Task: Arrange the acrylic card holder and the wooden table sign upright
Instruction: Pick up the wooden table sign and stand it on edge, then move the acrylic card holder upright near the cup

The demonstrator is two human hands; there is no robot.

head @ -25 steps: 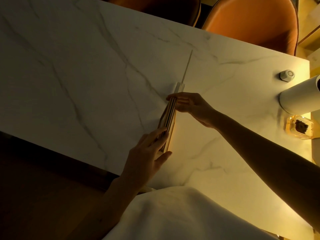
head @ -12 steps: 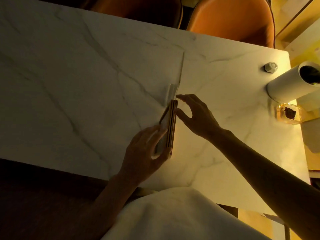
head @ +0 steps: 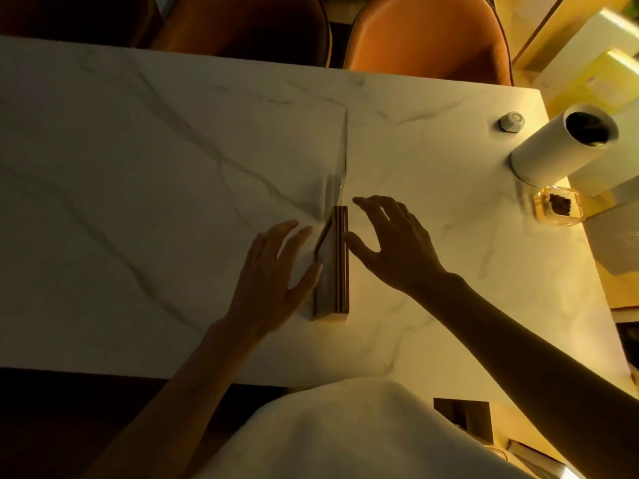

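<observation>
The wooden table sign point(head: 337, 267) stands upright on its edge in the middle of the marble table point(head: 138, 188); I see its layered top edge from above. Just beyond it stands the clear acrylic card holder point(head: 340, 167), a thin upright sheet on a small base. My left hand point(head: 273, 278) hovers to the left of the sign with fingers spread, the thumb close to its left face. On the sign's right side is my right hand point(head: 390, 243), open with fingers apart, a small gap between it and the wood.
A white cylinder point(head: 560, 146) stands at the table's right edge, with a small silver knob point(head: 511, 122) behind it and an amber glass dish point(head: 556, 206) in front. Two orange chairs point(head: 428, 36) sit at the far side. My white garment point(head: 345, 430) overlaps the near edge.
Both hands have let go of the wooden sign and opened, drawing slightly away to either side. The sign now stands alone, nearer to me than the acrylic holder.
</observation>
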